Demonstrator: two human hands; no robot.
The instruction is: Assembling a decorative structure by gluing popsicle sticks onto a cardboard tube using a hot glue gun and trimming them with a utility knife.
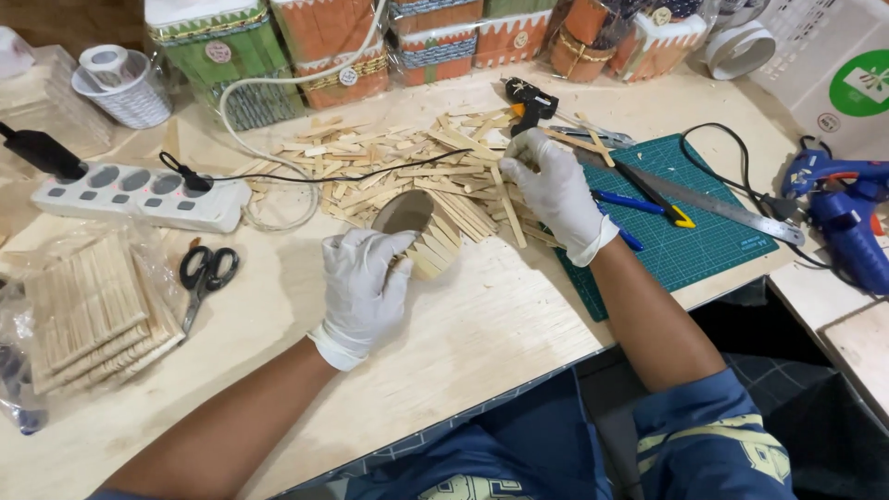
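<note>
Along the far edge of our surface (pixel 482 343) we see clear-wrapped boxes (pixel 324 46), green and orange, each with a small round label (pixel 219 52). At far right stands a white box (pixel 833 65) bearing a green round sticker (pixel 863 81). At left lies a clear bag of sticks (pixel 88 310).

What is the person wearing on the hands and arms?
Both the left hand and the right hand wear thin white gloves with rolled cuffs at the wrists. The forearms are bare. Blue short sleeves with a pale printed pattern begin near the elbows.
</note>
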